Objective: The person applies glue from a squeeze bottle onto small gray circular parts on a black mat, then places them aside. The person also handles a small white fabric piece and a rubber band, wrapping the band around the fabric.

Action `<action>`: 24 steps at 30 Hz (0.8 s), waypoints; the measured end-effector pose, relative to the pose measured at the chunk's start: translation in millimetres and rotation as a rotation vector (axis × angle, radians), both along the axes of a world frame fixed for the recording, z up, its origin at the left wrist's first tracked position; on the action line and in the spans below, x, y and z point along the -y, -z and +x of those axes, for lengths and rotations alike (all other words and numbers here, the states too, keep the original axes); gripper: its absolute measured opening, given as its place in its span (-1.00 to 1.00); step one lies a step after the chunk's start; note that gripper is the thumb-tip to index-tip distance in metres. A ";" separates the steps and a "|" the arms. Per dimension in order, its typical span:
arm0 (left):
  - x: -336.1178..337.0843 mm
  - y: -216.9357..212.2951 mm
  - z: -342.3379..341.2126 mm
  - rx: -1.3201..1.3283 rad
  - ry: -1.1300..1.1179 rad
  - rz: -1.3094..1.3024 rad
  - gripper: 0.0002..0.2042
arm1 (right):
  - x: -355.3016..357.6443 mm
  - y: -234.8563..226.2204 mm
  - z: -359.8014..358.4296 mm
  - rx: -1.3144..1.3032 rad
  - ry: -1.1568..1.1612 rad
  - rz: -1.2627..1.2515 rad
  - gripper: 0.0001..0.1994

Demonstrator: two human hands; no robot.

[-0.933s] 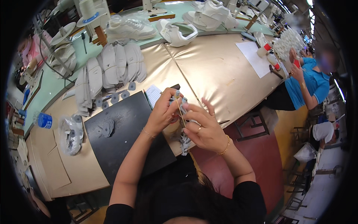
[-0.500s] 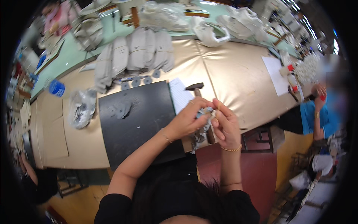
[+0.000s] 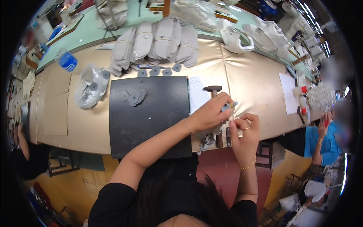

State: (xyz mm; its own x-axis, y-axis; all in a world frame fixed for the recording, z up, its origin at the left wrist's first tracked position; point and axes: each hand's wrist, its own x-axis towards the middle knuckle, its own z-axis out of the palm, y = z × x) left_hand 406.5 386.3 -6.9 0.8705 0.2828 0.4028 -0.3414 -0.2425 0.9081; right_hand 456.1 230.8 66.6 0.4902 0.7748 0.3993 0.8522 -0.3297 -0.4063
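The left hand [image 3: 211, 112] pinches a small blue-grey piece [image 3: 229, 107] between thumb and fingers, while the right hand [image 3: 245, 134] has thumb and forefinger drawn together just beside it; whether these grip anything is too small to tell. The piece is held up above the worktable [image 3: 249, 83], to the right of the black board [image 3: 151, 130] and toward the near edge. Beneath the hands, crumpled grey scraps [image 3: 206, 142] lie at that edge, next to the handle of a hammer [image 3: 212, 88] whose head points away from the person. Lined paper [image 3: 198, 94] lies along the board's right edge, near its far corner. On the board, left of its middle and toward the far edge, sits a small heap of grey pieces [image 3: 135, 97]. Past the far edge are loose grey discs [image 3: 154, 71], a blue pen [image 3: 145, 67] and banded bundles of light grey parts [image 3: 162, 39]. A clear plastic bag [image 3: 90, 89] lies just off the board's far left corner, with a blue-labelled bottle [image 3: 68, 61] beyond it.
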 end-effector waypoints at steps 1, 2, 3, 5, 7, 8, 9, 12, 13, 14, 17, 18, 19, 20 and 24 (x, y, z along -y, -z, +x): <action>-0.9 -2.7 0.7 -0.023 0.018 -0.017 -0.79 | -3.3 -2.9 2.0 0.187 -0.077 -0.012 -0.91; -2.0 -4.5 1.6 -0.043 0.034 -0.040 -0.80 | -4.7 -6.6 3.5 0.377 -0.157 -0.037 -0.92; -2.6 6.0 6.5 0.032 -0.004 0.023 -0.80 | -1.4 0.2 6.0 0.337 -0.192 -0.017 -0.94; -5.6 0.6 1.4 -0.033 0.024 -0.051 -0.81 | 1.2 10.1 6.0 0.153 -0.221 0.151 -0.94; -5.9 -2.9 -5.4 -0.089 0.041 -0.107 -0.81 | -0.3 27.6 1.8 -0.025 -0.214 0.344 -0.95; -5.6 -1.9 -7.8 -0.078 0.030 -0.106 -0.81 | -1.8 38.4 -2.8 -0.486 -0.215 0.603 -0.91; -4.5 -1.2 -9.9 -0.067 0.020 -0.105 -0.80 | -3.5 48.5 -7.5 -0.952 -0.207 0.851 -0.87; 4.7 6.3 -13.8 0.102 -0.014 0.043 -0.80 | 5.2 55.9 -0.2 -2.076 -0.297 1.165 -0.66; 4.9 5.0 -17.1 0.056 -0.020 0.080 -0.80 | 10.5 54.3 5.7 -2.286 -0.354 1.130 -0.63; 8.7 5.5 -19.7 0.066 -0.030 0.112 -0.78 | 14.3 51.7 10.6 -2.491 -0.424 1.082 -0.61; 22.6 5.0 -27.9 0.056 -0.043 0.188 -0.68 | 25.3 30.1 22.1 -2.277 -0.302 0.781 -0.50; 27.1 3.4 -26.6 0.053 -0.027 0.220 -0.67 | 29.5 22.8 27.5 -2.147 -0.246 0.639 -0.49; 31.5 1.1 -25.0 0.053 -0.020 0.254 -0.67 | 31.5 11.4 34.9 -2.061 -0.308 0.501 -0.47; 34.2 -1.4 -23.4 0.054 -0.021 0.291 -0.66 | 34.2 -0.1 40.2 -1.947 -0.297 0.403 -0.49; 46.2 -6.3 -16.6 -0.002 -0.026 0.378 -0.62 | 33.1 -50.7 39.0 -1.336 -0.180 -0.065 -0.63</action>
